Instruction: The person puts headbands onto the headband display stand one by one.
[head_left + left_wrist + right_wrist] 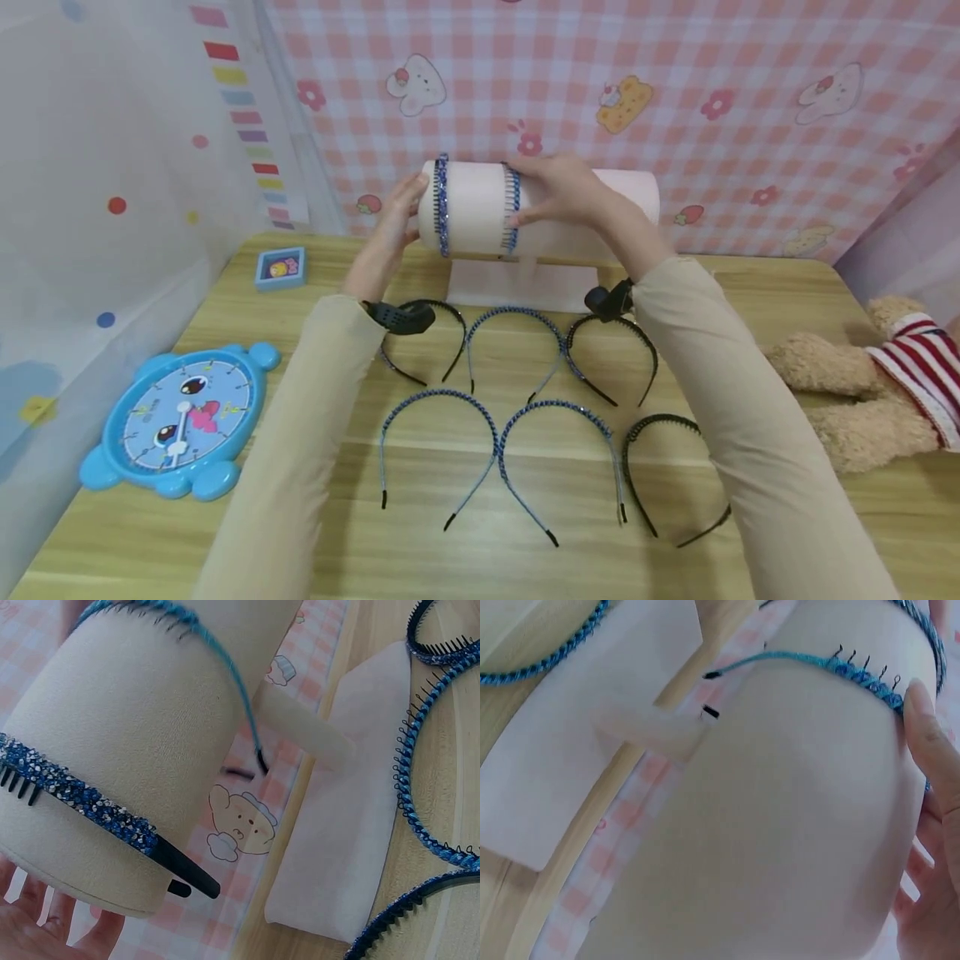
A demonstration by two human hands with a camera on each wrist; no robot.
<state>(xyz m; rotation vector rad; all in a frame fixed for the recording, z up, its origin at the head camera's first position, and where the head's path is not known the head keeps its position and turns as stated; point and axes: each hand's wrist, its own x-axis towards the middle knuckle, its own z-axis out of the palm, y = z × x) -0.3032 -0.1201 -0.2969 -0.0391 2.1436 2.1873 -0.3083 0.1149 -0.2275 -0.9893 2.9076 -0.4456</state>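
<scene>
The step in hand looked to be settling a blue toothed headband [512, 217] around a pale cylinder [474, 208], which lay sideways on a flat-based stand [487, 285] at the back of the surface [465, 571]. That band straddled the cylinder from above, its two tips hanging below the underside, while a glittery headband [442, 208] sat near the left end. The next move seemed to call for small, even pressure to square the band, then letting go without dragging it; six more headbands [517, 311] lay in two rows in front of the stand. Both arms reached forward, slanting inward. The left hand [393, 218] stood at the cylinder's left end, its fingers spread around the edge, apparently steadying it. The right hand [562, 193] reached over from the right, forearm crossing before the cylinder's far part, thumb and forefinger parted, with the thumb touching the blue band's edge and other fingers behind the cylinder. Whether those fingers pinched the band or merely pressed it, I could not tell, since the far side was hidden.
</scene>
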